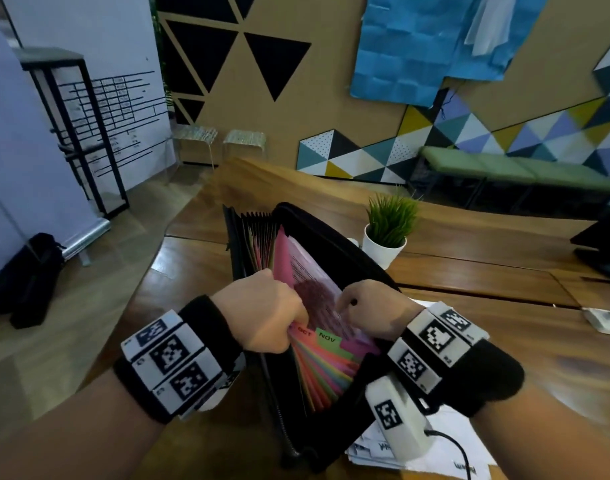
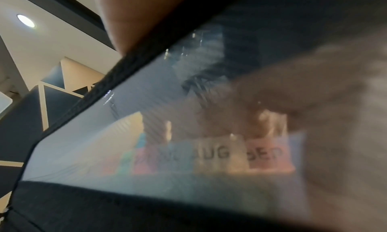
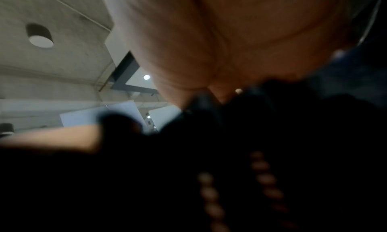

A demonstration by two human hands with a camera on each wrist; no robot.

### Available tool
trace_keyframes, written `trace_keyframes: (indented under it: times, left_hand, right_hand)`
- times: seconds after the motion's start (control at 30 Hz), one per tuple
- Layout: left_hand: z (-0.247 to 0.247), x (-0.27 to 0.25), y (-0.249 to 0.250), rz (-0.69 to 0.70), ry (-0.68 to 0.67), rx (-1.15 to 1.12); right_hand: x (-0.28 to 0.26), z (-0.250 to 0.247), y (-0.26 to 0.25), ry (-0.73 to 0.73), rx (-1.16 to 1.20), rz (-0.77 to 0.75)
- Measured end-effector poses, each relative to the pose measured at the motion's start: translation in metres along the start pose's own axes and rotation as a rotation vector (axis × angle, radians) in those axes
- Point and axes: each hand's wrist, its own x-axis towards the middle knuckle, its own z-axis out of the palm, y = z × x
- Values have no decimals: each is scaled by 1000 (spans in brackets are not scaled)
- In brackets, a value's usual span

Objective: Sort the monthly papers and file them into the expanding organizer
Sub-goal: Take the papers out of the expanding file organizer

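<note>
Mid-frame, my left hand (image 1: 262, 311) and right hand (image 1: 374, 310) grip a printed sheet (image 1: 308, 271) inside the black zippered expanding organizer (image 1: 334, 237); white papers (image 1: 372, 448), lower right, remain unfiled.

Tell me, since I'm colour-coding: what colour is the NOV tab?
Green NOV tab, clearest in the head view.

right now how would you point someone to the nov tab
Find the black organizer standing open on the wooden table, between the two hands. At its near end sits a row of coloured tabs; the NOV tab is the green one, right of the red OCT tab.
</note>
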Motion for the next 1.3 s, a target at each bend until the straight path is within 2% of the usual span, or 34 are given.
trace_keyframes:
  times: [0.03, 0.13, 0.2, 0.27, 0.33, 0.43, 0.5, 0.57, 0.63, 0.73, 0.83, 0.93, 1.03, 1.1, 1.13, 1.23, 1.3]
  left_hand:
    - [2, -1, -1, 8, 3, 6]
    - [5, -4, -4, 26, 6, -24]
    - [7, -5, -8, 35, 45, -72]
    - [8, -3, -13, 61, 87, -74]
    - [9, -2, -16, 78, 86, -101]
    - [19, -4, -22, 110, 182, -53]
    - [27, -9, -28, 153, 221, -80]
    - [29, -13, -30, 189, 254, -96]
    - [24, -15, -25, 194, 292, -111]
    - [27, -16, -25, 228, 354, -152]
    - [31, -20, -27, 183, 343, -187]
    - [30, -19, -32, 169, 306, -157]
    - [18, -18, -37, 183, 312, -93]
    - [4, -16, -37, 172, 196, -44]
    - [-5, -12, -37, 135, 88, -30]
    - [-28, 8, -36, 9, -347, 78]
    - [-38, 28, -24, 39, -491, 212]
  right_hand:
    - [6, 3, 1, -32, -58, 18]
    - [18, 15, 5, -244, -154, 67]
    - [18, 16, 6, -260, -201, 72]
    - [8, 3, 6, -93, -165, 33]
    - [-10, -21, 7, 162, -83, -20]
    - [-44, -65, 23, 438, 215, -78]
    - [-55, -83, 51, 553, 514, -65]
    - [-57, -90, 92, 609, 786, -44]
    - [-58, -86, 135, 619, 927, -23]
    - [-50, -56, 203, 577, 939, 150]
    - [-33, 6, 253, 458, 1048, 316]
    - [-20, 74, 268, 356, 1121, 424]
    - [-13, 122, 275, 298, 1004, 541]
    - [-5, 140, 282, 271, 827, 583]
    - [-3, 142, 283, 250, 730, 580]
    - [-1, 128, 285, 205, 381, 613]
    - [-5, 114, 289, 242, 233, 720]
